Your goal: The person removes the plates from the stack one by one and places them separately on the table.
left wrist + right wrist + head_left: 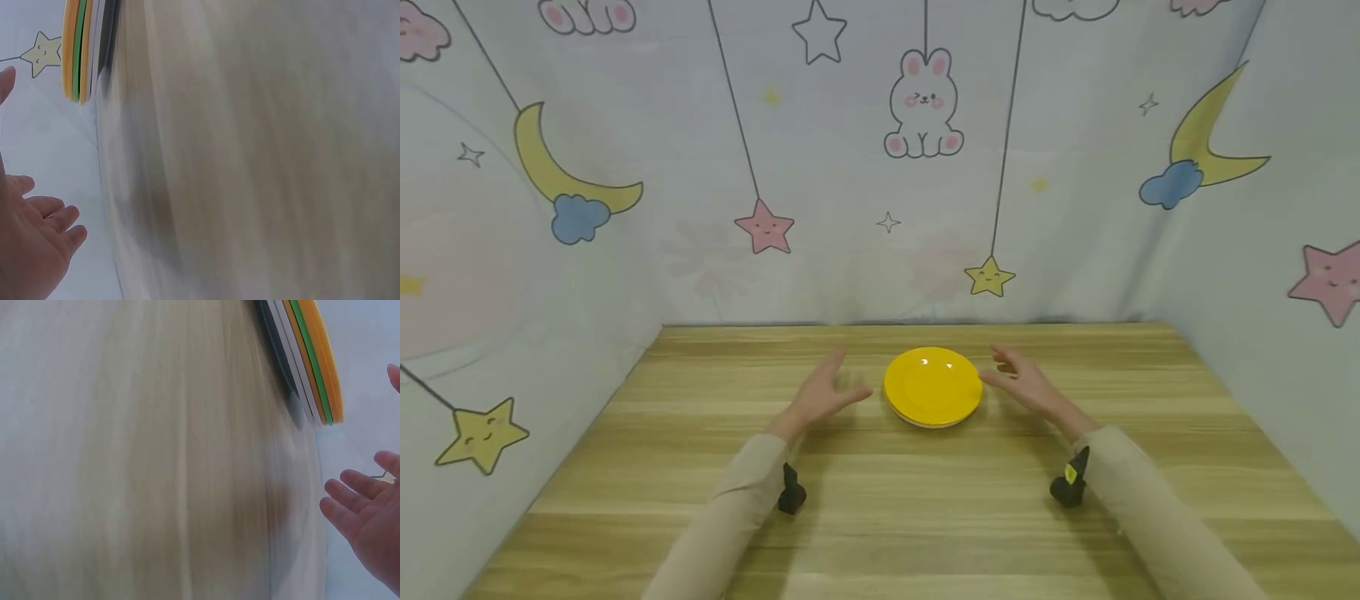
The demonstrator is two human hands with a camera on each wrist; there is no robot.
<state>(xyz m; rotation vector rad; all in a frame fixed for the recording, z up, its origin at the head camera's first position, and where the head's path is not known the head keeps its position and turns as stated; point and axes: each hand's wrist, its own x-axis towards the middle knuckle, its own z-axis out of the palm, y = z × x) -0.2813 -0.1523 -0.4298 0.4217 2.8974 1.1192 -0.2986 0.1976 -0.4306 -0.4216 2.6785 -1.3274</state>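
Note:
A stack of plates (932, 387) with a yellow one on top sits on the wooden table (880, 517), toward the back. In the wrist views the stack (84, 50) (309, 359) shows yellow, green, orange, white and grey edges. My left hand (823, 396) hovers open just left of the stack, fingers spread, not touching it. My right hand (1026, 383) is open on the stack's right side, fingertips close to the yellow rim. The left hand (31, 244) and right hand (369, 519) both hold nothing.
Fabric walls printed with moons, stars and a rabbit (923, 104) close in the table at the back and both sides. A small black wrist camera (792, 490) hangs under the left sleeve and another (1070, 482) under the right.

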